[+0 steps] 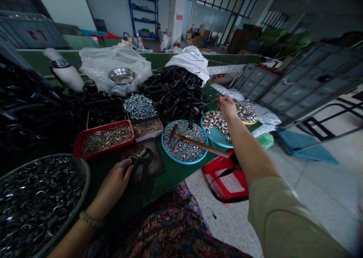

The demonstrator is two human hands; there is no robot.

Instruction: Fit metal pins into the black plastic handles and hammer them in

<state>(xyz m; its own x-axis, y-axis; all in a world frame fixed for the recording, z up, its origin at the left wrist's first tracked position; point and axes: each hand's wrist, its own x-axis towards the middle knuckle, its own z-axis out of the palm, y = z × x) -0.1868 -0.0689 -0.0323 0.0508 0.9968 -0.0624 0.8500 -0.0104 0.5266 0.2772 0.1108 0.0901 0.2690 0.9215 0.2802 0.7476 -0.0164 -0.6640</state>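
Note:
My left hand point(120, 174) is closed on a black clamp-like part point(144, 161), with its thumb at one end. That part rests on a dark flat plate point(157, 161), and a shiny bolt or spring shows in it. My right hand point(227, 106) is raised over a blue tray of metal sleeves point(214, 122), its fingers pinched on a thin wire-like thing point(211, 102) whose kind I cannot make out. Between the hands, a hammer point(195, 141) with a wooden handle lies across a blue-rimmed basin of small nuts point(184, 160).
Near the left hand stand a red tray of pins point(106, 139), a box of small brass-coloured parts point(147, 128), silver screws point(139, 106) and a tub of black rings point(42, 201). Black parts point(178, 89) are heaped behind. A red bag point(227, 180) sits below the table's right edge.

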